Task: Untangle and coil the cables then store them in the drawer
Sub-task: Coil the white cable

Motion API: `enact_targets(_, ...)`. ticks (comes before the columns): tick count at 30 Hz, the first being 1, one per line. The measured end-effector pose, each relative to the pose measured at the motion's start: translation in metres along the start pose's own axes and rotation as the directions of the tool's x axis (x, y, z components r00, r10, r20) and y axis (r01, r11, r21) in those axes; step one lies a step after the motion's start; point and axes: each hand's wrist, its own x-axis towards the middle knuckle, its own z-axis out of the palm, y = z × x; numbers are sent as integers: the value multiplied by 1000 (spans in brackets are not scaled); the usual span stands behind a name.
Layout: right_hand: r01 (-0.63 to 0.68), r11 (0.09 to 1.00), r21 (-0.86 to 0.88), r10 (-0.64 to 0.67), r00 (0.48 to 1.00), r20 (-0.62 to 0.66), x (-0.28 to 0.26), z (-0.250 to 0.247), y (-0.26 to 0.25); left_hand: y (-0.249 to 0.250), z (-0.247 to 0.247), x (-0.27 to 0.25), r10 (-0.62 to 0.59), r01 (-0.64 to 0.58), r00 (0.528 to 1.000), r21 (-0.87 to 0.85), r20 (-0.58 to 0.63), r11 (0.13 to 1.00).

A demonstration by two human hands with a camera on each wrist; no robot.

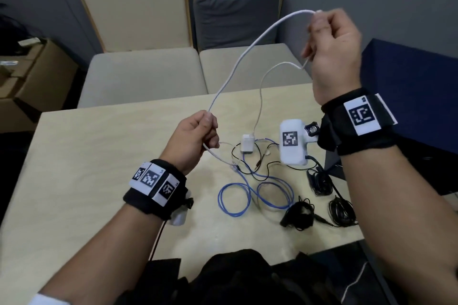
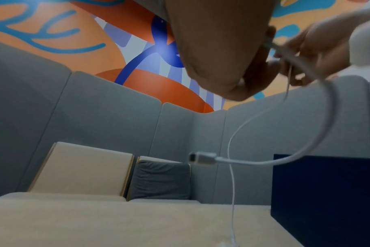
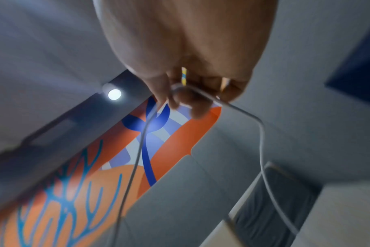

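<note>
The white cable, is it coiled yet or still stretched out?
Stretched out: the white cable arcs loosely between the left hand and the raised right hand, with no coil.

A white cable [image 1: 250, 49] was held up above the counter [image 1: 104, 156], arched between two grips, one high on the right and one lower on the left. One of its ends, a white plug [image 2: 202, 158], hung free just past the lower grip. A thinner white strand [image 1: 260, 96] dropped to a white charger block [image 1: 247, 143] lying on the counter. Beside the block, a blue cable [image 1: 250, 195] lay in loose loops, tangled with thin black wires [image 1: 257, 158]. Two black coiled bundles [image 1: 298, 215] [image 1: 343, 210] lay near the right edge.
</note>
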Motion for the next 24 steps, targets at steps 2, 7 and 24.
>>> enact_targets(2,-50,973,-223,56,998,19,-3,0,6,6,0,-4,-12,11,1000,-38,-27,999)
enact_targets(7,218,819,-531,53,892,449,-52,19,14,24,10,-4,76,-71,997,210,-16,975)
enact_targets(24,33,977,-213,12,979,206,-43,23,15,23,14,-13,-57,43,969,64,242,997)
